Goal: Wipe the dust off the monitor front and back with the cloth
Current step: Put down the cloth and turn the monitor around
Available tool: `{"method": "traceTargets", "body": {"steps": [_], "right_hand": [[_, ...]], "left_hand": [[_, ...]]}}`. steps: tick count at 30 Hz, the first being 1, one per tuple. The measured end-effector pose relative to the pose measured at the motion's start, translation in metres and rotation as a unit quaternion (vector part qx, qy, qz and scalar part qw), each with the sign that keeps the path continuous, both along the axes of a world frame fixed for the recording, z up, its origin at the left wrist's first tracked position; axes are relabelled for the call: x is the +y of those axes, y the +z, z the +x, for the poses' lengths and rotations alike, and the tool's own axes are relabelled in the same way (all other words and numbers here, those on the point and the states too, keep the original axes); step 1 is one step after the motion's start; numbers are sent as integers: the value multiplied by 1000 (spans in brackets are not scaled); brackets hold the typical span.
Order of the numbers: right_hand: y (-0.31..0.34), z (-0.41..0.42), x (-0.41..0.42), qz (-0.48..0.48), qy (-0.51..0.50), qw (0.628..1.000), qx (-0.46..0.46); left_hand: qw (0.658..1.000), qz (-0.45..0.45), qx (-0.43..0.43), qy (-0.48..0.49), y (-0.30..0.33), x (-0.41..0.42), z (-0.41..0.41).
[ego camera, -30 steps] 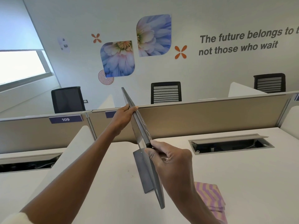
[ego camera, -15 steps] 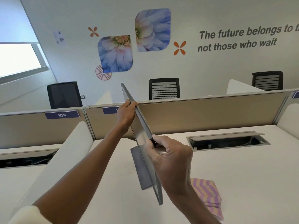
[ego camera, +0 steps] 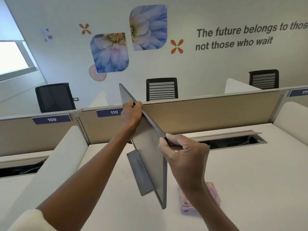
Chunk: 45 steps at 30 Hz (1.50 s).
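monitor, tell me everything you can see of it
The monitor is a thin, flat grey panel, seen almost edge-on, with a matte grey face toward the left. A flat grey stand plate props it from that side on the white desk. It stands near upright, tilted, its top edge running away from the camera. The left hand grips the far end of the top edge, the right hand pinches the near end. The striped cloth lies apart on its right.
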State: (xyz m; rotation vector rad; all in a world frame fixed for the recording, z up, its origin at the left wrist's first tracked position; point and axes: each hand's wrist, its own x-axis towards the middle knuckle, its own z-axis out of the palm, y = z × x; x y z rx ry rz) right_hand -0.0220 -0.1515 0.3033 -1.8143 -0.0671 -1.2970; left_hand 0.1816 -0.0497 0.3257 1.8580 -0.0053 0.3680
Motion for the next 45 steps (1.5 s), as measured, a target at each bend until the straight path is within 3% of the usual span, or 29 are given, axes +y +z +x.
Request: {"method": "traceTargets", "body": {"steps": [13, 24, 32, 40, 45], "right_hand": [[2, -3, -16, 8, -6, 1000, 12], [5, -22, 51, -44, 25, 997, 51], [7, -32, 95, -64, 91, 991, 80], [10, -27, 77, -20, 193, 975, 112], [27, 38, 40, -26, 178, 980, 89]], "left_hand": [[999, 19, 4, 38, 1, -7, -9], [996, 1, 37, -76, 7, 33, -17], [983, 56, 57, -166, 17, 70, -23], [978, 62, 49, -192, 21, 75, -32], [971, 103, 42, -213, 27, 87, -35]]}}
